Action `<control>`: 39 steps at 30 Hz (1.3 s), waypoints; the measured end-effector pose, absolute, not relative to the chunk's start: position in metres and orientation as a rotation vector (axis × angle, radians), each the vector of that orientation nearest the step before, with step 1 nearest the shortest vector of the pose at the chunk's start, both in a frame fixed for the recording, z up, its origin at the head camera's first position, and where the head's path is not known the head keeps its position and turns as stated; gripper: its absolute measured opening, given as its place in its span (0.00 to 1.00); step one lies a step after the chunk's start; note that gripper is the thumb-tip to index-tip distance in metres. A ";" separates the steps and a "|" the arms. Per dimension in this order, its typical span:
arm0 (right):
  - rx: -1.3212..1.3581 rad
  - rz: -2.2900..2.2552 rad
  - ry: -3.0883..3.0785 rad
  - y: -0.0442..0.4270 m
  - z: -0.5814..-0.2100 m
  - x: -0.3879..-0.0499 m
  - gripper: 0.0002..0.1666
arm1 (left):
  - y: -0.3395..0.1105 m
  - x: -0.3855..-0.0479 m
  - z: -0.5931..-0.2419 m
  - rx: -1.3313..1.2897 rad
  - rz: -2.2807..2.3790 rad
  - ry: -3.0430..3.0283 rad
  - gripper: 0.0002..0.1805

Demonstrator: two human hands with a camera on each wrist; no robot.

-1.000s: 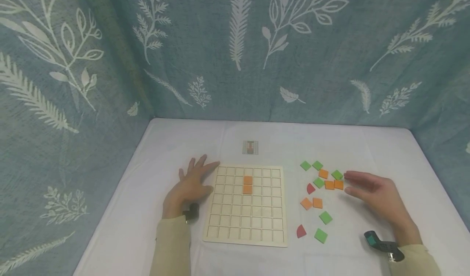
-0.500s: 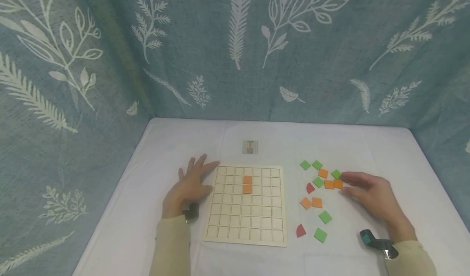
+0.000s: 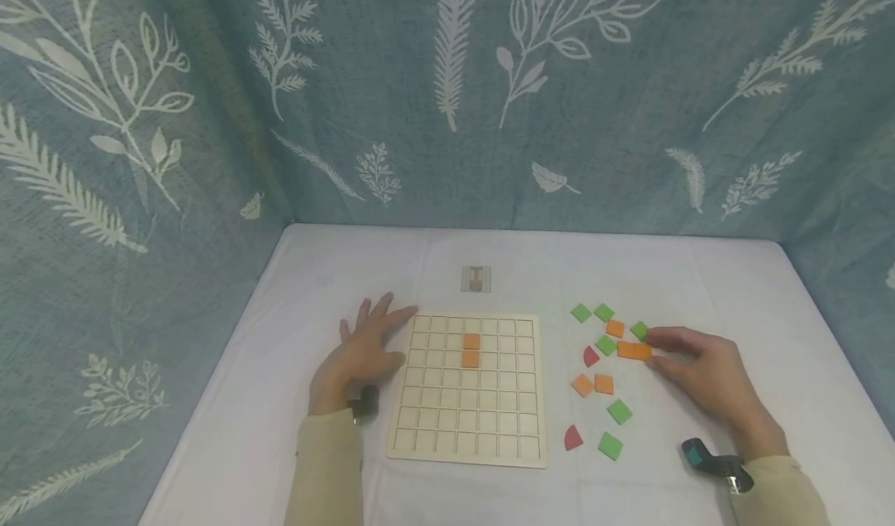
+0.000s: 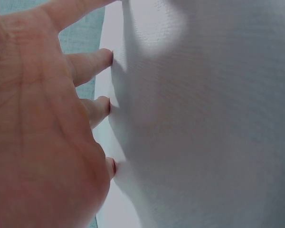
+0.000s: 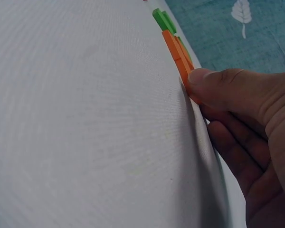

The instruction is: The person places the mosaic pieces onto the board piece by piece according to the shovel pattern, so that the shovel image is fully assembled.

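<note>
Spread fingers of my left hand (image 3: 363,351) rest at the left edge of the pale grid board (image 3: 468,433); its index finger and thumb touch the rim. The left wrist view shows the open palm (image 4: 42,118) with fingertips on the white cloth. Two orange tiles (image 3: 471,341) sit one below the other in the board's upper middle. On the right, my right hand (image 3: 713,370) pinches the rightmost orange tile (image 3: 642,351), which touches another orange tile (image 3: 625,349). Up close, the thumb of my right hand (image 5: 242,99) presses the orange tile's end (image 5: 184,71).
A small printed card (image 3: 476,279) lies behind the board. Several green tiles (image 3: 619,411), more orange tiles (image 3: 604,384) and two red quarter-round pieces (image 3: 573,437) lie between the board and my right hand. A patterned curtain (image 3: 391,83) hangs behind the table.
My right hand has moved slightly left, its fingers closing on the rightmost orange tile, which now lies against its orange neighbour. My left hand has stayed in place.
</note>
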State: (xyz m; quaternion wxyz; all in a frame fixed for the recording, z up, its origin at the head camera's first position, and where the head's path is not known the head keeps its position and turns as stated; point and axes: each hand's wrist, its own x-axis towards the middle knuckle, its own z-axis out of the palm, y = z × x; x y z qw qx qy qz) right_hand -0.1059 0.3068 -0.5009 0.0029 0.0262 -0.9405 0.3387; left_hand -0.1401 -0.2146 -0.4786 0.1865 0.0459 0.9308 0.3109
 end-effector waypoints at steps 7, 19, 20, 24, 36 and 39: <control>0.086 1.065 -2.959 0.309 -0.502 -0.105 0.25 | -0.214 -0.140 -0.478 0.127 0.892 2.619 0.48; 0.079 1.063 -2.908 0.309 -0.497 -0.103 0.22 | -0.214 -0.141 -0.480 0.133 0.889 2.623 0.49; 0.071 1.052 -2.912 0.308 -0.494 -0.103 0.22 | -0.214 -0.141 -0.479 0.133 0.887 2.624 0.49; 0.070 1.042 -2.903 0.301 -0.482 -0.100 0.23 | -0.215 -0.141 -0.479 0.137 0.883 2.627 0.49; 0.362 1.226 -2.637 0.255 -0.458 -0.091 0.23 | -0.215 -0.140 -0.479 0.139 0.883 2.623 0.48; 0.413 1.310 -2.585 0.242 -0.458 -0.091 0.23 | -0.214 -0.139 -0.479 0.137 0.890 2.620 0.48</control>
